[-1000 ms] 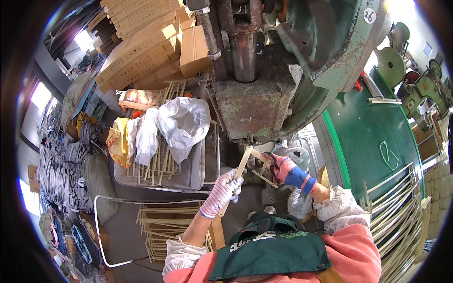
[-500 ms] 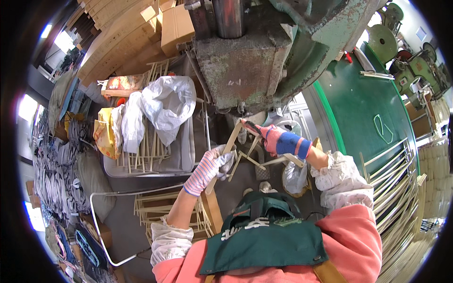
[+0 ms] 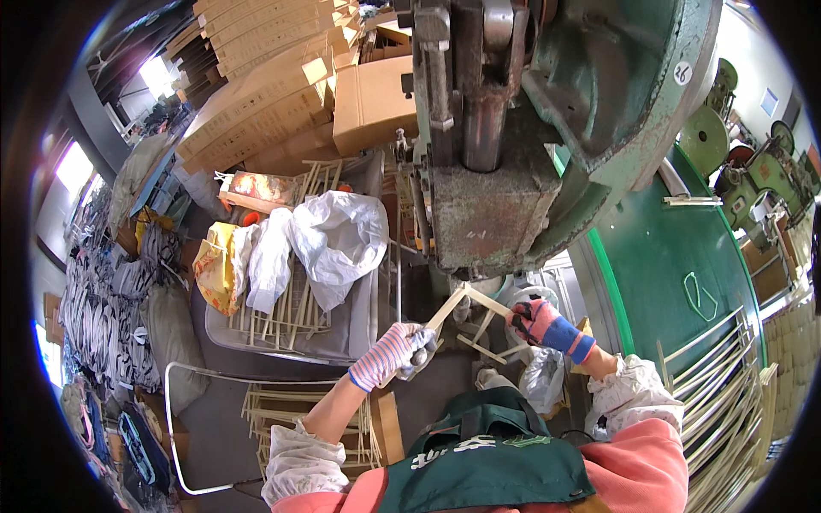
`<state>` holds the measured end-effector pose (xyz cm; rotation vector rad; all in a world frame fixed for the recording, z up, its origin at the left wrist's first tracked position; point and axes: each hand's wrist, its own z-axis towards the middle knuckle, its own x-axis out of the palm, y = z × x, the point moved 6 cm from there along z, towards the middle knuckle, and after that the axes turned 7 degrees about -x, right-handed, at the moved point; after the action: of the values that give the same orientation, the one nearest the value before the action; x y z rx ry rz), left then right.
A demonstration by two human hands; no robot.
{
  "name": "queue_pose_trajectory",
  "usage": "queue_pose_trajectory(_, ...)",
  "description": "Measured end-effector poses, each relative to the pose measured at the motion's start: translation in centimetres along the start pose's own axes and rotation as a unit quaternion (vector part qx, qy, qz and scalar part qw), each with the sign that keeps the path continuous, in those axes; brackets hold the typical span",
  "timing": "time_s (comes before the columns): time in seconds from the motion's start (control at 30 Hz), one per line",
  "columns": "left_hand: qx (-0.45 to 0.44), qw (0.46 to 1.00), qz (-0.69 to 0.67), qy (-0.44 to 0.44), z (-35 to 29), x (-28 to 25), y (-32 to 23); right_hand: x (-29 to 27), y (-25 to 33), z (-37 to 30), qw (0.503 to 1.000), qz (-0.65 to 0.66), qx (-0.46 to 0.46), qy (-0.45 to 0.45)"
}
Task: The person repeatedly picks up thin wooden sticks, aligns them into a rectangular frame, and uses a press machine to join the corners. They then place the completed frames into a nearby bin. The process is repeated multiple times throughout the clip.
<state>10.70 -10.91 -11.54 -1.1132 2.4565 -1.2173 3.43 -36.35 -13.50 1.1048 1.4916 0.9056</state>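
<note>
My left hand (image 3: 396, 352), in a striped knit glove with grey fingers, is closed round a flat beige bar (image 3: 447, 311). The bar slants up to the underside of a worn press head (image 3: 494, 218), where it meets a second beige bar (image 3: 489, 303) at a corner. Closed on the lower end of that second bar is my right hand (image 3: 546, 327), gloved in pink and blue with dark fingertips. Below it, thinner beige legs (image 3: 484, 346) hang crosswise and seem part of the same piece. The press head partly hides the corner's exact contact.
A grey tub (image 3: 359, 329) on the left carries white sacks (image 3: 338, 244) and beige bars. More bars lie on a carton (image 3: 389, 427) nearer me. On the right stand a green table (image 3: 654, 256) and a stack of beige frames (image 3: 723, 402). A bent white tube (image 3: 174, 427) stands at lower left.
My right hand has left the first bar's upper end and now grips the second bar, lower and farther right. The bars' corner now sits under the press head. The whole view has tilted upward.
</note>
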Motion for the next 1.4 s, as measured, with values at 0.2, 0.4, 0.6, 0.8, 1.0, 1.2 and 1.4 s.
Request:
queue_pose_trajectory(0.2,0.026,1.000,0.001,0.008,0.1,-0.1,-0.3,-0.4,1.2,0.1,0.997,-0.065,-0.026,0.016)
queue_pose_trajectory(0.4,0.031,0.999,0.014,0.013,0.7,-0.3,-0.2,-0.2,0.9,0.4,0.998,-0.046,-0.029,0.013)
queue_pose_trajectory(0.6,0.022,0.998,0.041,0.034,-0.1,-0.9,-1.5,-1.2,1.8,0.0,0.999,-0.023,-0.008,0.030)
queue_pose_trajectory(0.8,0.221,0.851,0.407,-0.249,-1.4,-0.2,-2.6,2.9,3.7,-3.0,0.985,0.099,0.098,0.104)
queue_pose_trajectory(1.0,0.354,0.774,0.370,-0.372,-7.7,0.2,-2.5,4.5,7.1,-7.6,0.927,0.251,-0.093,0.263)
queue_pose_trajectory(1.2,0.423,0.761,0.255,-0.420,-22.6,-10.7,-3.2,-14.3,-14.2,-8.1,0.984,-0.083,0.101,-0.121)
queue_pose_trajectory(1.4,0.485,0.704,-0.085,-0.513,-28.4,-29.1,7.7,-7.8,-22.7,-13.0,0.969,0.217,-0.110,-0.039)
